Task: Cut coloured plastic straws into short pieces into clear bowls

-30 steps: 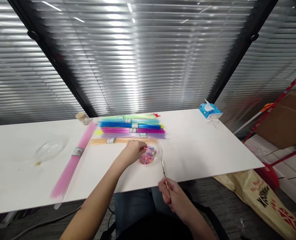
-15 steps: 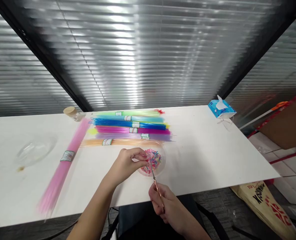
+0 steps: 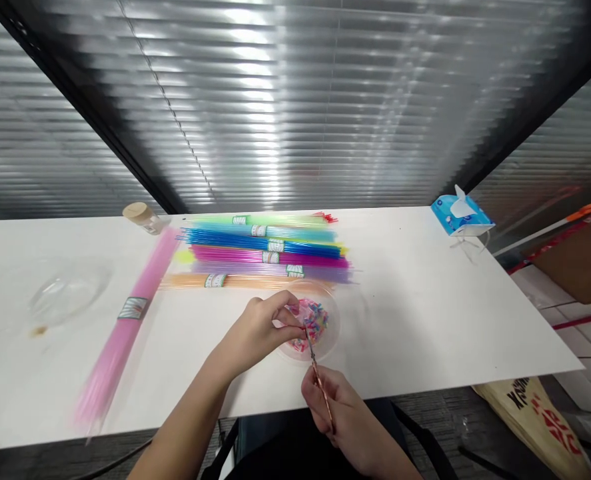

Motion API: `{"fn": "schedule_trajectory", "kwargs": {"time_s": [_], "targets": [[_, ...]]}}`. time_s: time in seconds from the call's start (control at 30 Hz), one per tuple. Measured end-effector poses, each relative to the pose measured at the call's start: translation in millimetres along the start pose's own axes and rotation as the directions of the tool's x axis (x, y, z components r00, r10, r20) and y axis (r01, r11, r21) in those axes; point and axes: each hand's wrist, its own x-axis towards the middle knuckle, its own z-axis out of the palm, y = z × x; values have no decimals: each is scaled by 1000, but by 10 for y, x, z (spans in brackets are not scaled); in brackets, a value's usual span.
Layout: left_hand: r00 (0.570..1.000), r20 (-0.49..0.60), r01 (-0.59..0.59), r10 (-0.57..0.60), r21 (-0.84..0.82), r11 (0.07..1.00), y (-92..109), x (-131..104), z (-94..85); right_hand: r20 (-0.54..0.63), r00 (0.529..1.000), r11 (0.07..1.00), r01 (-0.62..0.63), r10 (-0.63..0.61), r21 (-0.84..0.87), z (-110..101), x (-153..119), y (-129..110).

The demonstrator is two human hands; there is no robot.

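Near the front edge of the worktop (image 3: 425, 320), a small piece is pinched by the closed fingers of the left hand (image 3: 260, 327) over the clear dish (image 3: 311, 321) of coloured bits, while scissors (image 3: 316, 367) are gripped by the right hand (image 3: 342, 417), so cutting seems in hand and a steady closing of the blades is judged to be needed next.

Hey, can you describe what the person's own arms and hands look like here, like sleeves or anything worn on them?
Both forearms are bare, with no sleeve reaching into view. The left hand and the right hand wear no gloves, and no rings, watch or bracelet can be made out at this sharpness. No markings show on either arm. The fingers are slim, with short nails as far as the picture shows.
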Motion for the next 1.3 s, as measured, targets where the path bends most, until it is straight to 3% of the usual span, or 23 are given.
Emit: {"fn": "schedule_trajectory", "kwargs": {"time_s": [0.4,0.57,0.73,0.8,0.9,1.07,1.3], "targets": [[999,28,20,-21,46,999,51,25,-11,-20,1000,1000,-20,19,-17,-20,-2,16],[999,55,-3,0,59,998,56,42,-22,-14,997,996,-81,81,-24,-35,25,42],[997,36,-73,67,217,973,55,53,-60,-15,998,997,-56,57,55,-52,32,73],[988,56,-155,145,382,911,76,67,-59,-32,998,995,-42,45,86,-67,4,85],[973,125,-228,194,631,742,139,96,-1,-51,998,994,-31,37,105,-97,-71,105],[983,118,-174,144,859,482,271,109,197,-93,995,985,-26,42,170,-158,-250,188],[988,79,-128,133,900,418,270,46,336,-176,984,982,-3,37,191,-208,-422,319]]}}
